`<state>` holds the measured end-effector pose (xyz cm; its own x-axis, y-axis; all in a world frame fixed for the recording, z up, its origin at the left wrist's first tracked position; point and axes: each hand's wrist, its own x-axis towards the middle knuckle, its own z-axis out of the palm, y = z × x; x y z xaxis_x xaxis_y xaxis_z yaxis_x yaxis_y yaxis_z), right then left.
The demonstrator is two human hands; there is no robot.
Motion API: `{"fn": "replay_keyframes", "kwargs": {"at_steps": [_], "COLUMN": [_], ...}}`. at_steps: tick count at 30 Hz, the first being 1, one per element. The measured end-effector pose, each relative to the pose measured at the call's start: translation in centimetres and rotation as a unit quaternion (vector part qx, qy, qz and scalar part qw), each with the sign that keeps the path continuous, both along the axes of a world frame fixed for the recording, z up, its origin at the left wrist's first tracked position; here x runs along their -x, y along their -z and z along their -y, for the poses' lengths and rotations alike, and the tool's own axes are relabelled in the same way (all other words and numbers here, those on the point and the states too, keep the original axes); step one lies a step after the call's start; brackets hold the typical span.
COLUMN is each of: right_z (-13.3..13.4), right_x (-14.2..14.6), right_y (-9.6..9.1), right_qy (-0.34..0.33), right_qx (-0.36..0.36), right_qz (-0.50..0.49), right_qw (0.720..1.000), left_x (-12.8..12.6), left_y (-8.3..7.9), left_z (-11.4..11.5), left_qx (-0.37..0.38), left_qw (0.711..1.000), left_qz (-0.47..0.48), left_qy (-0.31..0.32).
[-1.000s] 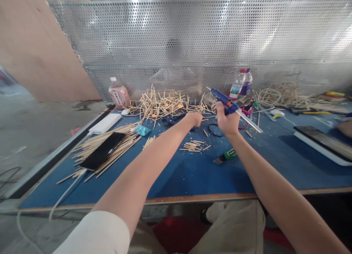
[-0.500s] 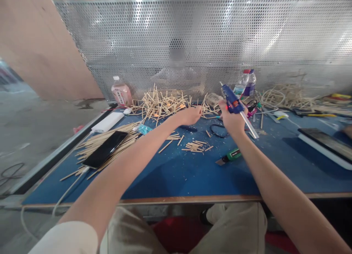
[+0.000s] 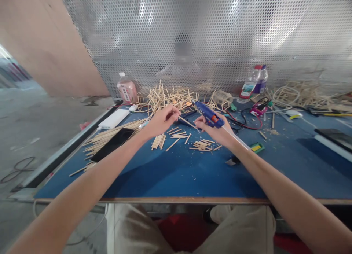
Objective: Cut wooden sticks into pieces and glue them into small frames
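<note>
My left hand (image 3: 164,120) is closed in a pinch on one end of a thin wooden stick (image 3: 188,122). The stick slants down to the right, and its other end reaches the fingertips of my right hand (image 3: 213,129). A blue hot glue gun (image 3: 209,114) is in my right hand, its nozzle pointing up and left; a clear glue stick (image 3: 238,138) runs out of its back along my forearm. Below the hands lie short cut sticks (image 3: 202,145) and another small bundle of them (image 3: 158,141).
A heap of sticks (image 3: 165,98) lies behind my hands, before a perforated metal screen (image 3: 154,34). A green utility knife (image 3: 257,147) is partly under my right forearm. At left are a phone (image 3: 112,146), a white power bank (image 3: 114,118) and a pink bottle (image 3: 127,89).
My left hand has drawn back to the left and now holds a stick. My right hand has moved left with the glue gun, bringing both hands close together.
</note>
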<state>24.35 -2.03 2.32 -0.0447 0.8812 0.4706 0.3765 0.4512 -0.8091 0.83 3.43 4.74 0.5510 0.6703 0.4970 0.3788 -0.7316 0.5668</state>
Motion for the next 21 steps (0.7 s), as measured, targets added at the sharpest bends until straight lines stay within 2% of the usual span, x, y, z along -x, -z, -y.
{"fn": "replay_keyframes", "kwargs": {"at_steps": [2, 5, 10, 12, 15, 19, 21], "right_z": [0.2, 0.4, 0.6, 0.5, 0.6, 0.9, 1.0], "right_x": [0.4, 1.0, 1.2, 1.0, 0.9, 1.4, 1.6], "right_y": [0.2, 0.3, 0.6, 0.8, 1.0, 1.2, 1.1], "right_qy": [-0.012, -0.033, -0.027, -0.032, -0.049, -0.077, -0.077], "right_qx": [0.018, 0.04, 0.063, 0.059, 0.039, 0.033, 0.027], "right_qz": [0.008, -0.029, -0.054, -0.04, -0.024, -0.021, -0.024], "right_qw": [1.0, 0.998, 0.996, 0.997, 0.998, 0.996, 0.996], "left_x": [0.1, 0.3, 1.1, 1.2, 1.0, 0.3, -0.1], "left_y": [0.5, 1.4, 2.2, 2.3, 2.3, 2.6, 2.8], "left_z": [0.0, 0.2, 1.1, 1.3, 1.7, 2.2, 2.3], "left_qx": [0.035, 0.075, 0.064, 0.026, -0.07, -0.2, -0.226], "left_qw": [0.998, 0.989, 0.992, 0.997, 0.998, 0.971, 0.958], "left_qz": [0.06, 0.128, 0.11, 0.072, -0.006, -0.124, -0.165], "left_qy": [0.006, 0.02, 0.015, 0.002, -0.007, -0.036, -0.061]}}
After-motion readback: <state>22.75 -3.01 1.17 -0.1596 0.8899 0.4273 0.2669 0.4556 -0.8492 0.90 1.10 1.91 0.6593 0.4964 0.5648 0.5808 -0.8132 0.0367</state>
